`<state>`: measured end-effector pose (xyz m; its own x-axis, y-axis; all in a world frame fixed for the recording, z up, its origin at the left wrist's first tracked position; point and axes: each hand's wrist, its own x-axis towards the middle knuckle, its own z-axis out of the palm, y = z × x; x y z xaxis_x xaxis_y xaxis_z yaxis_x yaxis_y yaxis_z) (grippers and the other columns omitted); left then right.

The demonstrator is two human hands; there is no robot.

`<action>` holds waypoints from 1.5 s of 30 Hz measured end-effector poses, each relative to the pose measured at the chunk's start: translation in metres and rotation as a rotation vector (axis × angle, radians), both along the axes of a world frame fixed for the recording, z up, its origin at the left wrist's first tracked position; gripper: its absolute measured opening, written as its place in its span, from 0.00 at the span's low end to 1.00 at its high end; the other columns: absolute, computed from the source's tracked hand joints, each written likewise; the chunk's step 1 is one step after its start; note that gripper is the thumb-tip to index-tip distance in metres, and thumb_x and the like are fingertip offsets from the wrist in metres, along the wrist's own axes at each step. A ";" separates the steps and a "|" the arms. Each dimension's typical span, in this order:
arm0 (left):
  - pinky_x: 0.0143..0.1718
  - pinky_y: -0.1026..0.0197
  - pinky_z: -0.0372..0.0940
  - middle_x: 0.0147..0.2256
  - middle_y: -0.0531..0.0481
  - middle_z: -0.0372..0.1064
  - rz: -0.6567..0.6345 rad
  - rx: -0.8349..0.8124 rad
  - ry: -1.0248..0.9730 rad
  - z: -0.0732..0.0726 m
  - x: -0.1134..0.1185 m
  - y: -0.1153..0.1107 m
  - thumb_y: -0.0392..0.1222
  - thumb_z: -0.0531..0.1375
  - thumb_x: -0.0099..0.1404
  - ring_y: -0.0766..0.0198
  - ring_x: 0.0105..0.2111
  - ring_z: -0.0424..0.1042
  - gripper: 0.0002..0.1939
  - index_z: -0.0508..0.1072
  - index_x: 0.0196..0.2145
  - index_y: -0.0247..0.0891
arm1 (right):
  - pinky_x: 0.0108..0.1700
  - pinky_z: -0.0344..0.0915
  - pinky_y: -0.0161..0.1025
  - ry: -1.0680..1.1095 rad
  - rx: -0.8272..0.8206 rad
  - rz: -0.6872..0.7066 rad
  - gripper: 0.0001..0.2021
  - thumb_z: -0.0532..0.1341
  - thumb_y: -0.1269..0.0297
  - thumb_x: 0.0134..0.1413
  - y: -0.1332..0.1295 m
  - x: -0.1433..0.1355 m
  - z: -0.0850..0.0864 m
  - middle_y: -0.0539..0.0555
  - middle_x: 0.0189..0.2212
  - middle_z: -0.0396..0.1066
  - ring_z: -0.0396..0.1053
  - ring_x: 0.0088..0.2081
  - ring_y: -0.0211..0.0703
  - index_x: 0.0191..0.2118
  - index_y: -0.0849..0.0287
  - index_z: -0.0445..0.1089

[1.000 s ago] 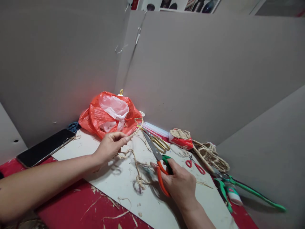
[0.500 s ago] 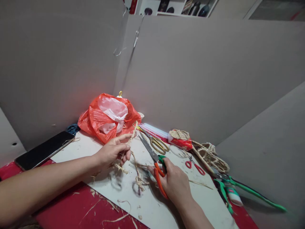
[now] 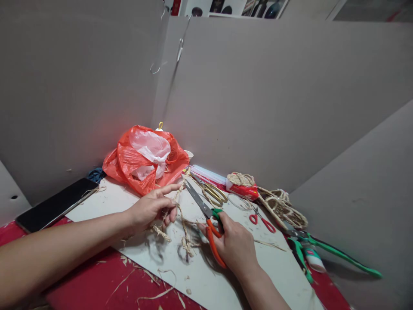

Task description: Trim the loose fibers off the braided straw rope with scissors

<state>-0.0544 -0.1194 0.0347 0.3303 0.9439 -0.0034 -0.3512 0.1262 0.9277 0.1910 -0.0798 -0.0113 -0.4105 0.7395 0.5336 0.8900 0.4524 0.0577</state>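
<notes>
My left hand [image 3: 155, 209] is closed on a braided straw cord [image 3: 184, 228], whose ends dangle below the fingers over the white board. One length of the cord rises past my index finger. In my right hand [image 3: 234, 241] is a pair of scissors [image 3: 201, 202] with one orange and one green handle. Their blades point up and left, and the tips lie beside the raised part of the cord; I cannot tell if they touch it. Some strands also run by my right fingertips.
A red plastic bag [image 3: 142, 161] stands at the back by the wall. Gold-handled scissors [image 3: 214, 193], small red scissors [image 3: 264, 223], woven straw pieces [image 3: 287, 209] and green-handled pruners [image 3: 342, 256] lie along the right. A black phone [image 3: 56, 204] lies left. Straw scraps litter the white board [image 3: 267, 267].
The scissors' tips have come closer to the raised cord by my left index finger. The whole view has shifted slightly. Both hands keep their grip.
</notes>
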 end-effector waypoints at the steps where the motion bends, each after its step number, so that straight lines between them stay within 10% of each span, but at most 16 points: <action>1: 0.18 0.69 0.56 0.19 0.54 0.67 -0.009 0.000 0.000 -0.001 0.000 0.000 0.36 0.55 0.59 0.70 0.16 0.60 0.37 0.46 0.63 0.33 | 0.25 0.50 0.35 -0.005 0.017 0.002 0.10 0.57 0.53 0.50 0.000 0.000 0.000 0.47 0.19 0.67 0.66 0.22 0.44 0.31 0.55 0.60; 16: 0.19 0.69 0.57 0.19 0.54 0.67 0.006 -0.010 -0.002 0.002 0.001 0.000 0.35 0.56 0.59 0.71 0.16 0.61 0.36 0.48 0.63 0.34 | 0.23 0.48 0.34 0.094 0.226 0.027 0.17 0.57 0.48 0.49 -0.002 0.000 0.002 0.47 0.14 0.64 0.61 0.18 0.37 0.22 0.56 0.62; 26: 0.19 0.69 0.53 0.23 0.53 0.68 -0.051 0.133 0.292 -0.003 0.002 -0.003 0.42 0.55 0.63 0.73 0.17 0.58 0.28 0.56 0.60 0.37 | 0.20 0.54 0.32 1.211 -0.571 0.094 0.17 0.63 0.48 0.45 -0.019 -0.019 0.035 0.44 0.18 0.62 0.56 0.18 0.33 0.30 0.56 0.62; 31: 0.25 0.68 0.58 0.26 0.53 0.70 -0.171 0.321 0.531 -0.006 0.011 -0.018 0.39 0.54 0.63 0.71 0.22 0.63 0.21 0.67 0.54 0.40 | 0.27 0.62 0.35 1.334 -0.753 0.329 0.16 0.65 0.55 0.45 -0.034 -0.038 0.041 0.48 0.22 0.67 0.65 0.24 0.37 0.35 0.59 0.64; 45: 0.26 0.68 0.57 0.27 0.50 0.70 -0.211 0.148 0.440 0.005 0.007 -0.012 0.41 0.60 0.58 0.72 0.23 0.61 0.12 0.75 0.39 0.34 | 0.31 0.66 0.34 1.532 -0.382 0.180 0.17 0.69 0.60 0.41 -0.023 -0.022 0.043 0.44 0.26 0.66 0.69 0.25 0.35 0.34 0.57 0.62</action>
